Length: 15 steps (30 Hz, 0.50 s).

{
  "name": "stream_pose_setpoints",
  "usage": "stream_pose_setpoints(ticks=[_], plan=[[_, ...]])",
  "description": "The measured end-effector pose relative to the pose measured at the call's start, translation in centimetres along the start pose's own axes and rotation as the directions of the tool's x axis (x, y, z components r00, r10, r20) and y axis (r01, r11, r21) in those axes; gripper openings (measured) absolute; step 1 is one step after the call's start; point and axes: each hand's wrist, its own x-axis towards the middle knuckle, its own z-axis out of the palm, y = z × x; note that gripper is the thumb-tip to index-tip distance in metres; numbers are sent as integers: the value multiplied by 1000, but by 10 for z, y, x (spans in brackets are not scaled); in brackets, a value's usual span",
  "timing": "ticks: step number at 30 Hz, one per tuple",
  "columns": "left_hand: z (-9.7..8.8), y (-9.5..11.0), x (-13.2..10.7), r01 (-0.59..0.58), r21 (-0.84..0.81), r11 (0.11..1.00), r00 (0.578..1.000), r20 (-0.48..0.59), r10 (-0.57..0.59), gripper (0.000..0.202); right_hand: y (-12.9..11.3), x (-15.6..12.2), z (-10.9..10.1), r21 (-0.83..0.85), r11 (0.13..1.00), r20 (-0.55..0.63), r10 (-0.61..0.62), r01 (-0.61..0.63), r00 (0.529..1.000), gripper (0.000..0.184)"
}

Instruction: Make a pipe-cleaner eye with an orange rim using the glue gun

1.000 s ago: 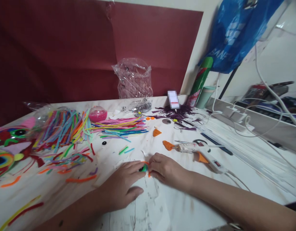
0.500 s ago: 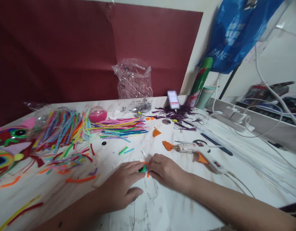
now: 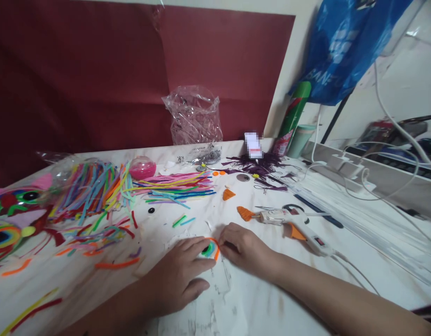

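A round eye piece (image 3: 208, 250), with a black pupil and green and blue rings, lies on a printed paper sheet (image 3: 215, 294). An orange pipe cleaner (image 3: 217, 252) curves along its right edge. My left hand (image 3: 180, 275) rests on the piece from the left, its fingers stretched out and partly covering it. At the right rim, my right hand (image 3: 245, 247) has its fingers bent and pinched together at the orange pipe cleaner; the fingertips are partly hidden. Just beyond lie short green and blue pipe cleaner pieces (image 3: 180, 220).
A hot glue gun (image 3: 297, 224) lies to the right, near orange triangles (image 3: 245, 213). Bundled pipe cleaners (image 3: 89, 189) and colourful cat-like faces (image 3: 5, 238) are at the left. Purple strands (image 3: 260, 163) lie at the back, clear glue sticks (image 3: 369, 233) at right.
My right hand has shifted slightly right and my left fingers have spread apart a little. More of the eye piece and the orange pipe cleaner along its edge now shows.
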Motion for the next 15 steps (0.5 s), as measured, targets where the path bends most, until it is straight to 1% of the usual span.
stream_pose_setpoints(ticks=[2,6,7,10,15], plan=[[-3,2,1,17,-8,1000,1000,6,-17,32,-1,0,-3,10,1000,14,18,-18,1000,16],[-6,9,0,36,1,999,999,16,-36,30,-3,-4,-1,-9,1000,75,7,-6,997,14],[-5,9,-1,32,20,999,1000,0,-32,30,-2,-5,1,-18,1000,89,0,1,996,14],[2,7,-3,0,93,996,1000,-1,0,36,6,-9,8,-34,999,85,-31,34,996,12],[12,2,-6,-2,183,983,1000,-8,4,38,24,-13,18,-63,994,103,-83,90,991,8]])
